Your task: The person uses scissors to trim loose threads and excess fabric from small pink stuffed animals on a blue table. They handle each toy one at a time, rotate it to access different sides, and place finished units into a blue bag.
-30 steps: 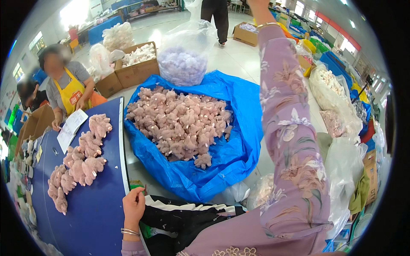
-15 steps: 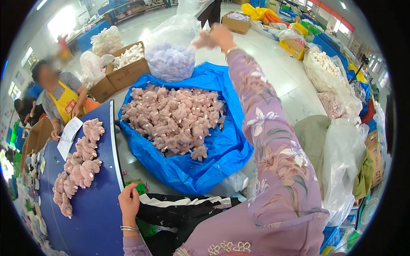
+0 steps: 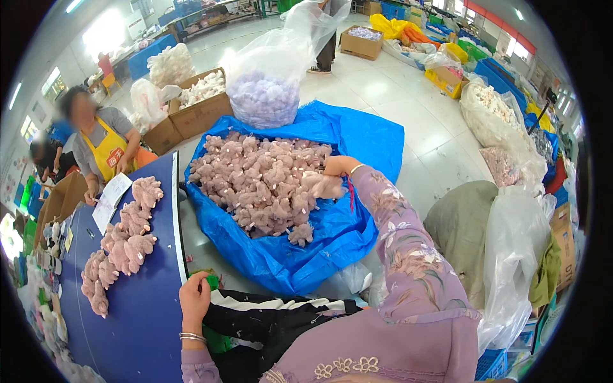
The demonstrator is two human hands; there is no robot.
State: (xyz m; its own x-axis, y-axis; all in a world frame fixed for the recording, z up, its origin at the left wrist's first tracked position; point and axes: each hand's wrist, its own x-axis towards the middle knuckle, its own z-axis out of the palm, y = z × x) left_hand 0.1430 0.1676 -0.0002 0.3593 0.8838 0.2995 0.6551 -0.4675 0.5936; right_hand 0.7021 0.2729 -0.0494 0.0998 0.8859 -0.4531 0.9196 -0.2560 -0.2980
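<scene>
My right hand point(image 3: 337, 167) reaches over the right side of a heap of dusty-pink plush pieces point(image 3: 255, 182), its fingers closed on one plush piece point(image 3: 324, 185) that is blurred by motion. A red cord point(image 3: 350, 195) hangs beside that wrist. The heap lies on a crumpled blue plastic sheet point(image 3: 367, 131). My left hand point(image 3: 194, 300) is curled into a loose fist by the blue table's edge, above my lap; whatever its fingers may hold is hidden. Several matching plush pieces point(image 3: 131, 252) lie in a row on the blue table point(image 3: 143, 325).
A clear bag of pale lilac pieces point(image 3: 263, 96) stands behind the heap, beside a cardboard box point(image 3: 203, 115) of white pieces. Across the table a person in a yellow apron point(image 3: 105, 150) is near a paper sheet point(image 3: 112, 203). Clear plastic bags point(image 3: 514, 255) line my right.
My right hand has come down from high beyond the heap to its right side, with a plush piece in it. The blue sheet's far right part now shows spread out. My left hand stays put.
</scene>
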